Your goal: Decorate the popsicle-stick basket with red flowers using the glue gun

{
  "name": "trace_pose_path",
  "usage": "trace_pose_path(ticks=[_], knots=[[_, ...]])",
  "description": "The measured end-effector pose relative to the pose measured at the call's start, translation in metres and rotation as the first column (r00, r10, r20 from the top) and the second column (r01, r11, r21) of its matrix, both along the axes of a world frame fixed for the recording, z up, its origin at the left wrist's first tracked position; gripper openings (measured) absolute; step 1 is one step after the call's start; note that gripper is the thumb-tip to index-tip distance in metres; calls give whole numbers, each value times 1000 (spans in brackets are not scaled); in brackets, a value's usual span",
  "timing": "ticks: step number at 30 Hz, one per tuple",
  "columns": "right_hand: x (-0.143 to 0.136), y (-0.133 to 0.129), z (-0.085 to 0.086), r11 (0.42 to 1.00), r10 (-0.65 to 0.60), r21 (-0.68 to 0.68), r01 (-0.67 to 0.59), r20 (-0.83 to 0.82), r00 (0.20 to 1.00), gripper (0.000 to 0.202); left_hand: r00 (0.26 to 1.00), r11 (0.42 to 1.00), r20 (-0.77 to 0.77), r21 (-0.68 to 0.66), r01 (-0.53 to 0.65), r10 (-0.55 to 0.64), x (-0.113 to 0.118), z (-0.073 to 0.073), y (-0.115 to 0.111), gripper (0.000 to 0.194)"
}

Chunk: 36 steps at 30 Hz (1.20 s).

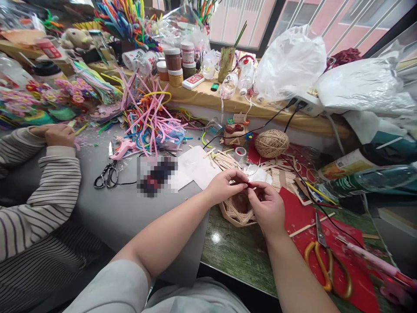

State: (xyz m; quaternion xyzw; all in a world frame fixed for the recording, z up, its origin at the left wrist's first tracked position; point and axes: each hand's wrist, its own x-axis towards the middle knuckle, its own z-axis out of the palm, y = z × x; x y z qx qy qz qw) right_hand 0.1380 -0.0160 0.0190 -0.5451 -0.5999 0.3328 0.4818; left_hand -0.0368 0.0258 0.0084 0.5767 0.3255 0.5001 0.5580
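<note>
My left hand (227, 187) and my right hand (267, 208) meet fingertip to fingertip. Both pinch a small dark red piece (249, 184), too small and covered to name. Just below them, partly hidden by the hands, sits a shallow many-sided basket (234, 214) of wooden sticks and twine. Loose craft sticks (226, 160) lie behind my left hand. Past my fingers, a crumpled white piece (259, 174) rests beside the sticks, and a ball of twine (272, 143) stands farther back.
Orange-handled scissors (321, 256) and a pink glue gun (374, 258) lie on red sheet (355, 243) at right. Bottles (368, 180) stand beyond. Black scissors (106, 176) and pink pipe cleaners (153, 117) are left. Another person's hands (58, 134) rest at far left. A black cord crosses the sticks.
</note>
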Motion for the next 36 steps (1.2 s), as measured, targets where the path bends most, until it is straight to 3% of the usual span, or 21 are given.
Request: trace_pose_path(ticks=[7,20,22,24,26,28,30,36], knots=[[-1,2,3,1000,29,7,-29,2,1000,20,995,999,-84,16,-45,46,1,0,2,12],[2,3,0,999,39,-18,-40,-36,999,16,999,999,-40,-50,-10,8,4,-6,4,22],[2,3,1,999,34,-15,-35,-18,999,14,998,997,-43,-64,-45,42,2,-7,6,25],[2,3,1,1000,29,-13,-29,6,1000,13,978,984,-124,-24,-174,170,-4,-6,9,26],[2,4,3,999,34,-9,-34,21,999,12,872,932,-330,98,-348,360,-14,-2,14,27],[2,4,4,999,47,1,-47,29,998,11,683,878,-555,239,-415,475,-23,3,23,31],[3,5,6,998,63,18,-63,37,997,10,563,880,-681,301,-368,468,-28,9,37,29],[6,4,9,993,87,71,-91,58,995,7,363,913,-838,361,-192,408,-16,19,103,30]])
